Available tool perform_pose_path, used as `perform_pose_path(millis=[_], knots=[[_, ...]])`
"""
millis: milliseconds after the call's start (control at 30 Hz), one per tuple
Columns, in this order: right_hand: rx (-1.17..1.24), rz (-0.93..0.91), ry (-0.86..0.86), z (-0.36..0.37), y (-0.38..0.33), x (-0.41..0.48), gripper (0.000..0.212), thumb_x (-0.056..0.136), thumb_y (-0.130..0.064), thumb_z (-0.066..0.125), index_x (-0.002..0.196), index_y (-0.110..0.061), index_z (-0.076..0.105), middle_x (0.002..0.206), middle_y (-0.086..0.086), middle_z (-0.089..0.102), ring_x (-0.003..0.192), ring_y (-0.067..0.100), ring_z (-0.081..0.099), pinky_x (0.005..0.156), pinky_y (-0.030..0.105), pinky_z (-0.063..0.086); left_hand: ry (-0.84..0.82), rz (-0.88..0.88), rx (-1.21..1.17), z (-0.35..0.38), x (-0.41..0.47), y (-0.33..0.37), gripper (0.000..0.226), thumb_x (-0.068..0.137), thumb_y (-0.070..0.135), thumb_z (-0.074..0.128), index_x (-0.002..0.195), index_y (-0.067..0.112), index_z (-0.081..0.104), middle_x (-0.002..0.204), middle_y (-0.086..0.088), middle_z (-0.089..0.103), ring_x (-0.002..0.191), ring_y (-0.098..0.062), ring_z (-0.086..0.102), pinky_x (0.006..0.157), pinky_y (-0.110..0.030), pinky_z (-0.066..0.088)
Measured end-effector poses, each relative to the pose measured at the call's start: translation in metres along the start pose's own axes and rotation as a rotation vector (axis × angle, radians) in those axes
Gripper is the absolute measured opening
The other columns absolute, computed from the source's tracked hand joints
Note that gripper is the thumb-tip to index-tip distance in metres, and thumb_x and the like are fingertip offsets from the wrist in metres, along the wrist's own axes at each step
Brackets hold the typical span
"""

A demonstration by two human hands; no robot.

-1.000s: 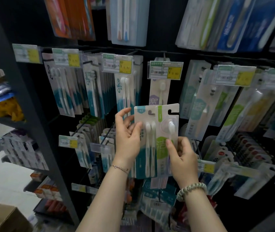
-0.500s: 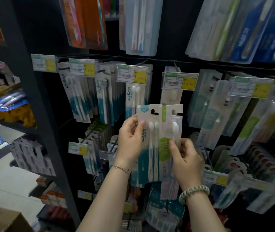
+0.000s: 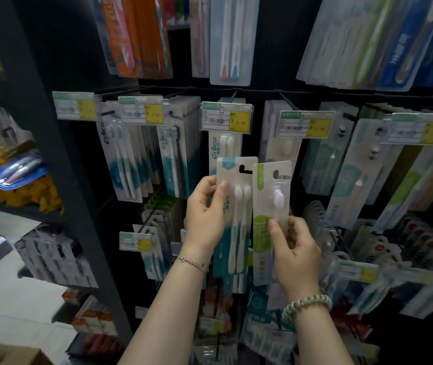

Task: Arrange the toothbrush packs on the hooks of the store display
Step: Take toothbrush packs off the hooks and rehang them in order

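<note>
Pinching the left edge of a teal pack (image 3: 239, 227), thumb in front and fingers curled behind, the left hand (image 3: 205, 212) holds it upright before the display, just below a row of hooks (image 3: 108, 112). A green pack (image 3: 262, 233) slightly overlaps its right edge. The right hand (image 3: 295, 248) pinches that one low down, thumb on the front and fingers tucked behind.

Both packs look light: thin card under a clear plastic shell. They seem stiff enough to stay flat, but would likely crease if squeezed mid-panel, and the plastic is probably slick. The card edge or lower half is the sensible hold, leaving the cut-out slot at the top free to slide onto a hook. The green pack's clear dome looks easy to dent and is best left untouched.

At the lower left only a corner of a cardboard box (image 3: 4, 354) shows, and its contents are hidden. The teal pack holds two white brushes side by side. The green pack holds one, its head under the dome. The hooks above carry packs hung one behind another behind price tags (image 3: 226, 116), and the left-hand hooks look fuller than the middle ones.
</note>
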State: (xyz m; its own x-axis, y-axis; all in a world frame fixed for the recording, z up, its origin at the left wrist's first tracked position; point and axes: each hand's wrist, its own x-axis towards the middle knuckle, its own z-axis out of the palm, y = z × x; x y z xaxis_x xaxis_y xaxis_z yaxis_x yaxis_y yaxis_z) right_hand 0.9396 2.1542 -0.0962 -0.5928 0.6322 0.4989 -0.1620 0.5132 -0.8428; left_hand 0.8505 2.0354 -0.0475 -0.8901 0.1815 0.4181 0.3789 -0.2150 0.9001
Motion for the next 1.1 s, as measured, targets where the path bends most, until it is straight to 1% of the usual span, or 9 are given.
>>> perform_pose_path(millis=[133,233,333,467,600,700,800,1000,1100], knots=[[0.000,0.015,0.006,0.007,0.001,0.004,0.024,0.088,-0.047,0.055,0.078,-0.025,0.056,0.065,-0.009,0.059,0.053,0.006,0.052,0.050,0.030,0.045,0.032,0.040,0.022,-0.002,0.006,-0.001,0.015,0.101,0.025,0.049,0.099,0.025,0.064,0.088,-0.005,0.071,0.076,-0.014,0.062,0.070,-0.032,0.052],[0.005,0.000,0.007,0.009,0.001,0.012,0.025,0.089,-0.045,0.055,0.072,-0.027,0.051,0.060,-0.010,0.054,0.050,0.005,0.047,0.048,0.022,0.039,0.091,0.081,0.027,-0.004,0.017,-0.003,0.014,0.101,0.025,0.048,0.099,0.025,0.062,0.081,0.007,0.065,0.062,0.001,0.052,0.059,-0.015,0.042],[0.004,-0.007,0.008,0.009,0.004,0.024,0.025,0.088,-0.046,0.055,0.071,-0.029,0.049,0.057,-0.014,0.051,0.049,0.004,0.044,0.047,0.019,0.034,0.188,0.082,0.012,0.000,0.028,-0.006,0.012,0.102,0.026,0.047,0.099,0.028,0.058,0.075,0.012,0.057,0.059,0.003,0.047,0.059,-0.014,0.041],[0.036,0.010,0.012,0.015,0.012,0.039,0.024,0.089,-0.045,0.057,0.075,-0.025,0.055,0.060,-0.005,0.054,0.050,0.006,0.046,0.050,0.028,0.040,0.281,0.129,0.045,0.007,0.043,-0.005,0.017,0.103,0.023,0.044,0.094,0.033,0.054,0.081,0.008,0.058,0.069,-0.001,0.053,0.065,-0.017,0.045],[0.052,-0.002,-0.010,0.017,0.015,0.051,0.020,0.088,-0.041,0.059,0.076,-0.026,0.056,0.060,-0.012,0.057,0.050,0.003,0.049,0.049,0.021,0.040,0.410,0.131,0.034,0.008,0.065,-0.006,0.017,0.103,0.022,0.044,0.088,0.030,0.050,0.081,0.003,0.057,0.071,-0.007,0.052,0.066,-0.022,0.045],[0.072,0.003,-0.011,0.017,0.015,0.058,0.018,0.088,-0.038,0.060,0.076,-0.024,0.056,0.058,-0.016,0.057,0.050,0.001,0.050,0.046,0.013,0.038,0.451,0.129,0.015,0.009,0.076,-0.003,0.011,0.103,0.023,0.045,0.094,0.026,0.050,0.085,0.007,0.063,0.069,0.002,0.058,0.067,-0.018,0.047],[0.081,-0.007,-0.022,0.017,0.015,0.063,0.019,0.089,-0.033,0.060,0.074,-0.024,0.054,0.056,-0.020,0.056,0.049,-0.002,0.048,0.046,0.010,0.037,0.438,0.117,0.000,0.010,0.089,0.001,0.005,0.102,0.022,0.046,0.107,0.024,0.048,0.095,0.005,0.066,0.077,0.005,0.061,0.074,-0.020,0.048],[0.079,-0.018,-0.018,0.015,0.016,0.068,0.020,0.089,-0.031,0.061,0.072,-0.026,0.052,0.056,-0.020,0.056,0.049,0.000,0.049,0.047,0.010,0.036,0.255,0.130,-0.002,0.024,0.104,0.010,0.032,0.100,0.008,0.047,0.107,0.039,0.049,0.100,0.010,0.068,0.080,0.007,0.064,0.074,-0.012,0.050],[0.081,-0.012,-0.007,0.012,0.019,0.068,0.017,0.089,-0.034,0.061,0.077,-0.022,0.057,0.058,-0.015,0.057,0.050,0.002,0.051,0.047,0.012,0.038,0.251,0.112,0.018,0.027,0.108,0.001,0.026,0.100,0.012,0.049,0.120,0.027,0.054,0.088,0.015,0.066,0.076,0.006,0.062,0.072,-0.011,0.049]])
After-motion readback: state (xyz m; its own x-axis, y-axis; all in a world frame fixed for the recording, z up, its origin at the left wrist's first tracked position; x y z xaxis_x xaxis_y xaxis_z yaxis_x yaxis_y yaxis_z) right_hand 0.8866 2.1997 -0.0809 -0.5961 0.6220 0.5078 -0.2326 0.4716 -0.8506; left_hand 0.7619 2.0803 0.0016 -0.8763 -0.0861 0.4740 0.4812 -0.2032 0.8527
